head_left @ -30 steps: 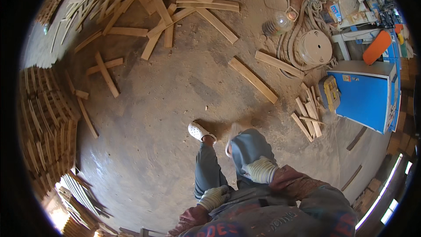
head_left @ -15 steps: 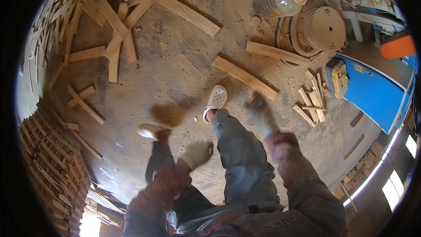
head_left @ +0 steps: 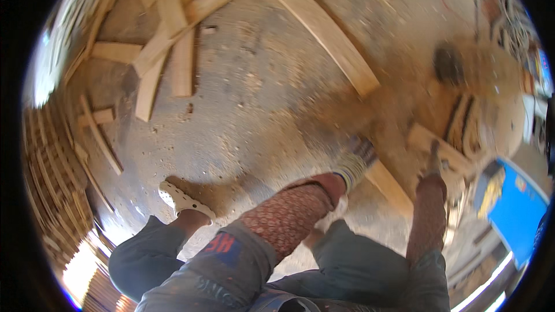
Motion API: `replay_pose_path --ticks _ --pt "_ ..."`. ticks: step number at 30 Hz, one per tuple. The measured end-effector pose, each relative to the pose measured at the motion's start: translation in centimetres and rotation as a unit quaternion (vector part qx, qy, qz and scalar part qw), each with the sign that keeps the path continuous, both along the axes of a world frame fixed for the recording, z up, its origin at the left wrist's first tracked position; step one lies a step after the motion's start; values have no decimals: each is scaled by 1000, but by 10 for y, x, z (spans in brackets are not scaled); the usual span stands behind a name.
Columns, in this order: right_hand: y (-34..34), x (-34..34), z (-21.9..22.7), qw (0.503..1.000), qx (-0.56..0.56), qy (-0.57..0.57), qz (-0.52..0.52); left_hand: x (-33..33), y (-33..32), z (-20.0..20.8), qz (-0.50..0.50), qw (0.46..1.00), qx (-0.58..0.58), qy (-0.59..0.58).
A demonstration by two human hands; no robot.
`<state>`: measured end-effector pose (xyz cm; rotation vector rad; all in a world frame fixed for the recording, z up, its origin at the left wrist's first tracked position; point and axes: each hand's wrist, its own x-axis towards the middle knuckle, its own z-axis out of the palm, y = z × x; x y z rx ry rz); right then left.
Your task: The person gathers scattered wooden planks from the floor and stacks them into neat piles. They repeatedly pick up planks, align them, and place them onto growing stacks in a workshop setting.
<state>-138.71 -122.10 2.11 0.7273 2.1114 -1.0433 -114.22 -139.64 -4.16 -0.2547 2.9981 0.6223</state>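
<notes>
Low over the dusty grey-brown floor, I have both of the wearer's arms stretched forward in the head view. The left hand, in a knit glove with pale stripes and dark fingertips, sits at the end of a rust-red patterned sleeve. Just beside it, on its lower right side, lies a long flat pale wooden board; from my view it runs out from behind the glove toward the right forearm, which passes close by its near end. The dark fingers point up and away from me, over or past the hidden far part of that board. They blur into the brown floor, so I cannot tell whether they are spread, curled or gripping the wood.

Farther right, the right hand shows as a grey blur above a matching red sleeve. Its fingers point away from me and overlap a second light-brown wooden board, which extends to both sides of them. I cannot tell whether they touch it, nor how wide they stand.

Beyond the left hand, a long tapering plank slants down from the crossed boards at the top. At lower left I see a white perforated clog; at far right, a bright blue panel.
</notes>
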Motion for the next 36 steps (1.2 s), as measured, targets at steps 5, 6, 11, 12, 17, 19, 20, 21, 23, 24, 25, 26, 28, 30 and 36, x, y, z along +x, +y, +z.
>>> replay_pose_path --ticks 5,6,11,12,17,19,20,21,23,24,25,26,28,30,36 --pt "4 -12 -8 996 19 63 66 7 -15 -13 -112 993 -3 45" --pt "-16 -8 -10 994 2 70 85 23 -31 -11 -82 996 31 30" --pt "-60 20 -28 989 -14 86 116 132 -225 56 -54 994 -92 -38" --pt "-70 25 -27 988 -14 94 121 174 -278 97 2 1000 -23 -6" --pt "-123 48 10 973 6 167 160 371 -438 286 195 952 -76 -223" --pt "-140 65 27 967 21 193 166 449 -454 313 327 912 -105 -223" --pt "-152 73 33 964 24 203 169 493 -459 306 409 887 -108 -185" --pt "-161 81 38 962 27 212 171 537 -463 284 488 854 -110 -147" --pt "-181 97 57 954 34 239 178 609 -475 236 622 779 -54 -60" --pt "-192 105 71 949 43 258 178 641 -480 207 680 733 -17 -16" --pt "-202 112 90 942 48 280 180 668 -491 180 726 688 -4 -3" --pt "-213 118 110 933 51 308 181 690 -505 150 768 641 14 8" --pt "-241 132 145 915 42 349 199 738 -520 105 851 524 -26 15" --pt "-272 142 184 890 23 396 225 764 -533 77 898 438 -22 -35" --pt "-469 236 262 772 -127 444 437 822 -550 53 824 557 19 -105"
